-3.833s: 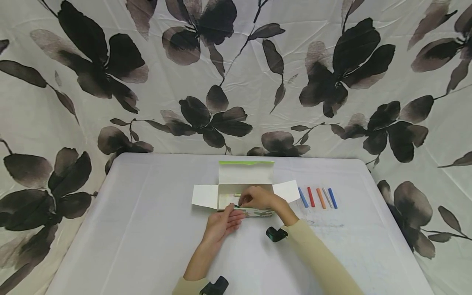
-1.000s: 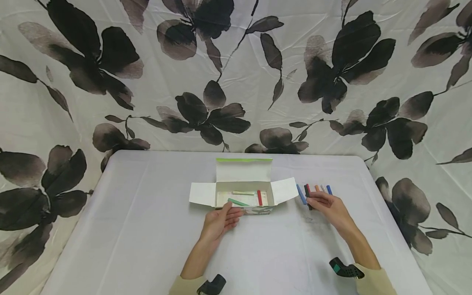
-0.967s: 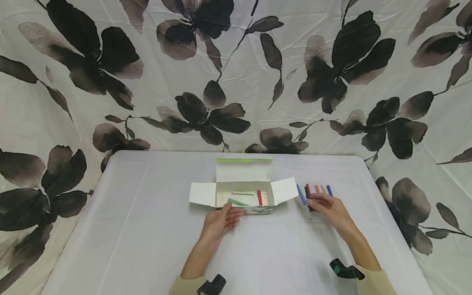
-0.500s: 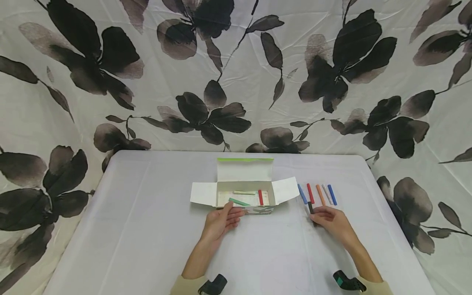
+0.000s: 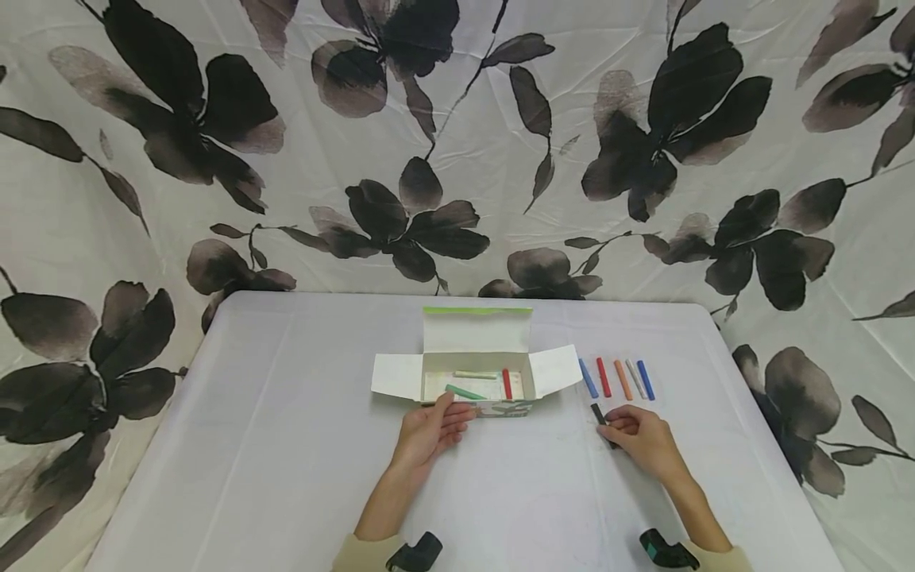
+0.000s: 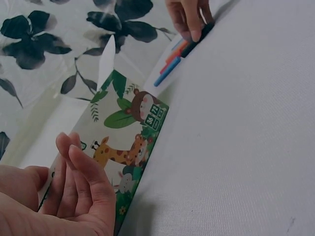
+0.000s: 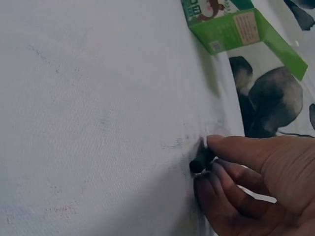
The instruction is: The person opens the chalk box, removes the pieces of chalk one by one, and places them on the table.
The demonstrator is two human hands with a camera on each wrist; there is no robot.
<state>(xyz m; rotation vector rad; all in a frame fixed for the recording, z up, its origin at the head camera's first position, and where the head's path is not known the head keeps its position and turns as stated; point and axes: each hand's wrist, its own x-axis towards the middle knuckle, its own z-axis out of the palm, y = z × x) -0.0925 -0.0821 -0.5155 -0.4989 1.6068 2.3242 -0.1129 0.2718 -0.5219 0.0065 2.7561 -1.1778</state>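
Observation:
My right hand (image 5: 639, 437) pinches a black crayon (image 5: 599, 414) between thumb and fingertips, low at the tabletop; in the right wrist view the black crayon's end (image 7: 198, 165) pokes out from smudged fingertips. My left hand (image 5: 423, 437) holds the front wall of an open white box (image 5: 475, 334), thumb over the rim and fingers loosely curled outside. Inside the box lie a green crayon (image 5: 465, 392), a pale yellow-green crayon (image 5: 475, 375) and a red crayon (image 5: 507, 384). Animal pictures cover the box's front (image 6: 123, 150) in the left wrist view.
Right of the box lies a row: a blue crayon (image 5: 588, 379), a red one, an orange crayon (image 5: 623, 380), a grey-white one and a darker blue one. Box flaps (image 5: 556, 371) spread sideways. A flowered cloth hangs behind the white table (image 5: 286, 445), which bears faint smudges.
My right hand has left the box, taken hold of the black crayon by the row and drawn it toward the table's front. The left hand stays at the box.

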